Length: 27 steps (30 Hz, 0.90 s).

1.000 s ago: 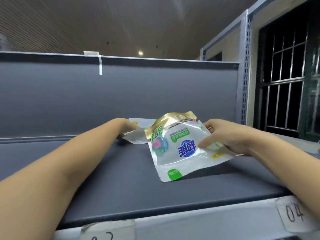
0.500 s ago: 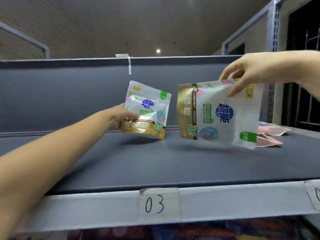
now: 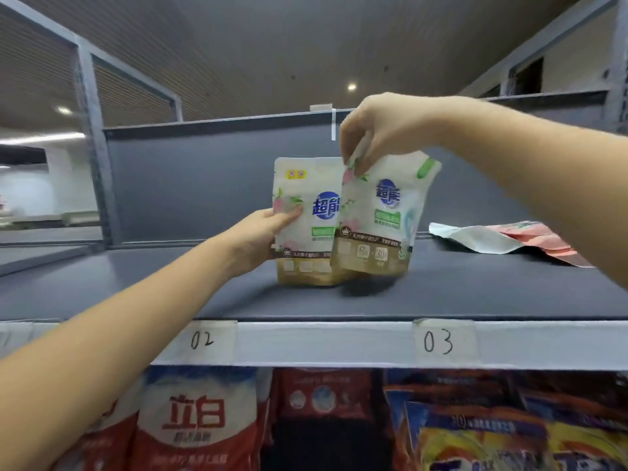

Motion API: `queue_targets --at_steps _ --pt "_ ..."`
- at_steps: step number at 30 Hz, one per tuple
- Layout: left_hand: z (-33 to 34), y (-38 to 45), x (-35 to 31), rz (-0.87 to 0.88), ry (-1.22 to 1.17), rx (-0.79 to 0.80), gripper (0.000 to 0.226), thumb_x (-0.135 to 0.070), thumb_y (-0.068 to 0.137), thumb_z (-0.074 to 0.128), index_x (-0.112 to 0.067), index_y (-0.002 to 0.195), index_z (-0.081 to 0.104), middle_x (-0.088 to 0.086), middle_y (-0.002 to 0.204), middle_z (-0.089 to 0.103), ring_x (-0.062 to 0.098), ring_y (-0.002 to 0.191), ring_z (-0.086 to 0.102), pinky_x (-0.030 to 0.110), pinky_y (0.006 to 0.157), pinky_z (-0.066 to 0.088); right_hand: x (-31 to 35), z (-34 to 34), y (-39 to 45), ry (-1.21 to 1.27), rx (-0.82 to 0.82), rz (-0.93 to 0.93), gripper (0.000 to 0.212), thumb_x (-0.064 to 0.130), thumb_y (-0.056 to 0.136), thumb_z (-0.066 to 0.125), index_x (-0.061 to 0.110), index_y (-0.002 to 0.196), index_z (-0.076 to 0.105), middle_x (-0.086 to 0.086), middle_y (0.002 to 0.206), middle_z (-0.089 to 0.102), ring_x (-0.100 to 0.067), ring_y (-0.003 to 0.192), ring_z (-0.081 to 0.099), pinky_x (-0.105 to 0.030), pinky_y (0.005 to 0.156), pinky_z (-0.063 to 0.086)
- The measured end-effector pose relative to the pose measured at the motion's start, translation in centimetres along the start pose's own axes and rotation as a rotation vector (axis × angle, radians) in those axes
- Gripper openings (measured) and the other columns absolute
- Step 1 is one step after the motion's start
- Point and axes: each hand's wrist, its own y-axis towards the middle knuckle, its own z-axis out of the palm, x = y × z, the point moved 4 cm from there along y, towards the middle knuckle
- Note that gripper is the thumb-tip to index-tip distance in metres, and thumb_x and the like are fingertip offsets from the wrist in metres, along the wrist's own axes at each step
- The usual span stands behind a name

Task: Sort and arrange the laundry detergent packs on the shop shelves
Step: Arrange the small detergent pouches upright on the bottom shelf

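Detergent packs, white-and-gold type: two counted, both upright on the grey upper shelf (image 3: 170, 294), above the stretch of shelf edge between the labels 02 (image 3: 202, 339) and 03 (image 3: 438, 341).

Left pack (image 3: 302, 226): base on the shelf, standing straight. Left hand (image 3: 261, 236) grips its left edge, thumb across the front near the pink flower print, other fingers behind the pack and hidden.

Right pack (image 3: 380, 215): overlaps the front right part of the left pack, tilted slightly. Its bottom edge is at or just above the shelf surface, with a dark shadow beneath; contact cannot be told. Right hand (image 3: 377, 130) comes from above and pinches the pack's top left corner between thumb and curled fingertips.

Other packs on the same shelf: a small pile of flat pouches (image 3: 503, 239) lies well to the right, near the back panel, pink-red with a pale one on top. At least two; exact count unclear, since the right forearm covers the pile's right end.

Shelf below: large detergent bags standing in a row. Red-and-white bags (image 3: 200, 419) on the left, a darker red bag (image 3: 323, 399) in the middle, blue-and-yellow bags (image 3: 475, 433) on the right. Left forearm crosses in front of the leftmost ones.

Grey back panel (image 3: 204, 185) closes the upper shelf behind the packs.
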Motion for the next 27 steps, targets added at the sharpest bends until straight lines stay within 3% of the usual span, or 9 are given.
queue_targets --at_steps 5,8,11,15,18,20,22,27 --pt "0.9 -1.8 -0.3 0.076 -0.012 -0.053 0.042 -0.045 0.071 0.068 -0.022 0.106 0.065 -0.001 0.104 0.073 0.018 0.099 0.068 0.037 0.088 0.053 2.7 2.6 3.4 0.046 -0.047 0.000 0.024 0.015 0.071 0.079 0.016 0.091 0.065 0.004 0.088 0.061 -0.012 0.082 0.053 -0.019 0.059 0.039" --pt "1.4 -1.8 -0.2 0.125 -0.048 -0.153 0.021 -0.022 0.079 0.074 -0.017 0.098 0.066 0.001 0.096 0.073 0.019 0.093 0.069 0.035 0.084 0.055 2.9 3.9 4.3 0.048 -0.120 0.021 0.027 0.016 0.072 0.078 0.011 0.096 0.066 0.000 0.093 0.062 -0.016 0.088 0.054 -0.021 0.057 0.036" --pt "1.6 -1.7 0.0 0.156 -0.062 -0.285 0.007 -0.009 0.086 0.067 -0.014 0.088 0.064 -0.001 0.082 0.068 0.009 0.067 0.067 0.021 0.062 0.055 1.1 4.2 3.6 0.099 -0.247 0.081 0.031 0.015 0.077 0.072 0.011 0.106 0.064 -0.005 0.106 0.064 -0.018 0.098 0.054 -0.022 0.070 0.035" --pt "1.3 -1.9 0.4 0.189 -0.234 -0.380 0.009 -0.004 0.087 0.065 -0.013 0.085 0.064 0.001 0.078 0.069 0.015 0.066 0.067 0.031 0.069 0.057 -3.5 5.1 -0.8 0.382 -0.517 0.325 0.046 0.018 0.080 0.071 0.009 0.121 0.052 -0.004 0.108 0.060 -0.018 0.096 0.056 -0.021 0.082 0.040" --pt "0.7 -2.8 0.1 0.239 -0.352 -0.444 0.012 -0.003 0.086 0.065 -0.014 0.081 0.062 -0.003 0.069 0.069 0.008 0.054 0.066 0.024 0.055 0.056 -4.4 7.7 -5.0 0.874 -0.463 0.548 0.043 0.037 0.085 0.067 0.013 0.118 0.054 0.004 0.104 0.061 -0.011 0.093 0.058 -0.025 0.085 0.044" --pt "0.5 -3.7 -0.4 0.283 -0.403 -0.475 0.013 -0.003 0.087 0.065 -0.014 0.081 0.062 -0.001 0.075 0.068 0.009 0.059 0.066 0.024 0.058 0.056 -2.2 9.5 -7.0 1.225 -0.311 0.518 0.026 0.038 0.090 0.058 0.015 0.099 0.063 0.005 0.088 0.070 -0.009 0.081 0.065 -0.028 0.081 0.052" --pt "0.5 -4.9 -0.5 0.303 -0.451 -0.514 0.014 -0.003 0.087 0.064 -0.015 0.079 0.061 -0.003 0.074 0.067 0.008 0.060 0.064 0.024 0.060 0.056 0.7 10.5 -8.6 1.381 -0.261 0.479 0.022 0.036 0.089 0.057 0.015 0.091 0.064 0.005 0.077 0.073 -0.009 0.074 0.068 -0.025 0.078 0.056" --pt "0.7 -8.7 -0.1 0.323 -0.538 -0.443 0.006 -0.009 0.088 0.066 -0.012 0.083 0.062 -0.005 0.066 0.069 0.009 0.058 0.066 0.024 0.053 0.054 5.9 11.5 -11.6 1.508 -0.445 0.469 0.008 0.015 0.092 0.057 0.011 0.091 0.063 0.001 0.078 0.073 -0.014 0.075 0.069 -0.032 0.075 0.058"
